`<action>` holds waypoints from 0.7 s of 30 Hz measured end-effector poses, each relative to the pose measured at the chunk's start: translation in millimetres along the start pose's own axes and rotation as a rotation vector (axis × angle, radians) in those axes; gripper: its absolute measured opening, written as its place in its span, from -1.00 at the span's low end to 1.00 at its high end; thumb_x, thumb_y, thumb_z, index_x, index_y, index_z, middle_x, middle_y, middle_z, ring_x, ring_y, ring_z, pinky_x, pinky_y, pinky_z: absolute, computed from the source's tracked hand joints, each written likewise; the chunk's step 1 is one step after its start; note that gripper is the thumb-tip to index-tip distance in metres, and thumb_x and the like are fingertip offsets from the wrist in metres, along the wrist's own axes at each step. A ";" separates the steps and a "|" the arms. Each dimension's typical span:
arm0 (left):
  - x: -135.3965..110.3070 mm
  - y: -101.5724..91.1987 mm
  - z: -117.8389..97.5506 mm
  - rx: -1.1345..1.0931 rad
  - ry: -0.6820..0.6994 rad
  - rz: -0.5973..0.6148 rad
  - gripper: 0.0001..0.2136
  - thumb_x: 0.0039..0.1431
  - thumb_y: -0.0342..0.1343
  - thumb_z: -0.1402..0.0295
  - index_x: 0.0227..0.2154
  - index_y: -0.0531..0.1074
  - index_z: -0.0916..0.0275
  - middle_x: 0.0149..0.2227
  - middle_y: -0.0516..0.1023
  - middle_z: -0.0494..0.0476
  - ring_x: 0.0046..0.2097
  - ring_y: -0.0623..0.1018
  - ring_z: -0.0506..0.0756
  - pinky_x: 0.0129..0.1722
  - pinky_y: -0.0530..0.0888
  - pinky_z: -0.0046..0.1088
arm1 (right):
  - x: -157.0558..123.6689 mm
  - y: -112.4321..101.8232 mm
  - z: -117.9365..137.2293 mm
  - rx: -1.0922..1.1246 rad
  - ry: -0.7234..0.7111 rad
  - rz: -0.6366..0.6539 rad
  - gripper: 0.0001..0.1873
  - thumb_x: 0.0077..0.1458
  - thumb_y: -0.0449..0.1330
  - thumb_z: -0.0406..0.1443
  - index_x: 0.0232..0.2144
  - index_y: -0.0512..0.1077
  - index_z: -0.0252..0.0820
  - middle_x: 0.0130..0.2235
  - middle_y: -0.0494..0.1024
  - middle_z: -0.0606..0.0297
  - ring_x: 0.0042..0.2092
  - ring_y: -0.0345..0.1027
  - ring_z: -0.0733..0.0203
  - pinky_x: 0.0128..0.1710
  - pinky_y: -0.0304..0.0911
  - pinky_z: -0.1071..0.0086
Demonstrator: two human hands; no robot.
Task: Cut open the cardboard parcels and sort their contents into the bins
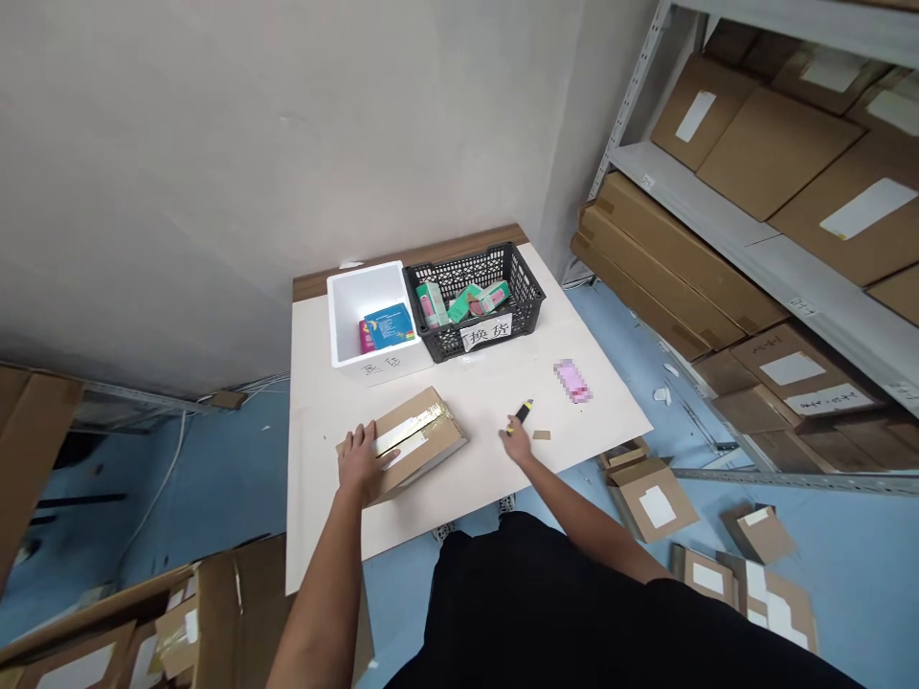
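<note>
Head view, left hand: the left hand (363,457) lies open, palm down and fingers spread, on the near-left end of the brown cardboard box sealed with shiny clear tape (423,431).
Head view, box: it lies flat and askew on the white square table (323,545), near the front edge, with a white label beside the tape strip.
Head view, right hand: the right hand (518,445) is closed around a slim yellow-and-black tool (524,412), tip pointing away from the person. Whether it is a cutter or a marker is too small to tell. The hand is apart from the box, to its right.
Risk, blade: if the tool is a cutter, the spread fingers sit close to the tape line, and a stroke drawn towards them could reach them.
Risk, slip: only one palm pins the box on a smooth top, so a push along the tape could spin it or slide it toward the front edge.
Risk, contents: what is inside is hidden, and a deep cut could mark it.
Head view, small things: a small brown cardboard scrap (541,435) lies just beside the right hand and a blurred pink packet (572,381) lies farther right. A sweeping forearm could knock either off the table.
Head view, back of table: a white foam tub (343,316) and a black plastic mesh basket (527,292) of small cartons stand side by side, well apart from both hands.
Head view, floor: flat cardboard mailers (650,498) lie scattered on the blue floor right of the table, and a sideways step could slide on one.
</note>
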State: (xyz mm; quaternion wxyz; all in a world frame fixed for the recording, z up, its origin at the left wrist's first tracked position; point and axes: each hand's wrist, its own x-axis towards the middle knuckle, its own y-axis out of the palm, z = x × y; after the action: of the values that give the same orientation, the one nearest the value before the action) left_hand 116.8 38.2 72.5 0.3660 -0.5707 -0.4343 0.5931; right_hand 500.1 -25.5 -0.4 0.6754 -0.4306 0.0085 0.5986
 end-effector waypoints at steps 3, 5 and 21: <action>-7.9 5.8 -10.4 -0.004 -0.039 -0.063 -0.06 0.17 0.06 -0.26 0.49 0.00 0.13 0.47 0.17 0.32 0.47 0.10 0.40 0.36 0.18 -0.02 | -28.3 52.7 41.6 0.058 -0.160 0.157 -0.19 0.35 0.12 -0.07 0.50 -0.07 -0.06 0.36 0.34 0.05 0.25 0.39 0.05 0.20 0.29 0.23; -17.6 9.7 -16.3 -0.002 -0.052 -0.109 -0.12 0.23 0.02 -0.25 0.47 0.06 0.14 0.41 0.25 0.34 0.42 0.17 0.38 0.35 0.18 -0.04 | -41.7 80.8 70.8 0.000 -0.113 0.185 -0.07 0.35 0.08 0.04 0.53 -0.27 -0.07 0.45 0.16 -0.03 0.25 0.40 -0.03 0.16 0.34 0.17; -25.8 -17.4 34.5 -0.308 -0.066 0.138 -0.48 0.38 -0.14 0.05 -0.14 0.62 0.34 -0.03 0.67 0.51 0.07 0.62 0.39 0.02 0.47 -0.16 | -0.3 112.3 182.4 -0.245 -0.199 0.043 0.07 0.27 0.27 -0.12 0.51 -0.29 -0.34 0.01 0.62 -0.01 0.01 0.55 -0.02 -0.05 0.40 0.25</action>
State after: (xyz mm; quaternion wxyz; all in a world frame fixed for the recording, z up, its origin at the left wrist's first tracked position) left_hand 83.4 17.0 97.1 0.2182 -0.6289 -0.4914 0.5616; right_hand 316.4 72.5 50.3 0.6022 -0.4480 -0.1223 0.6493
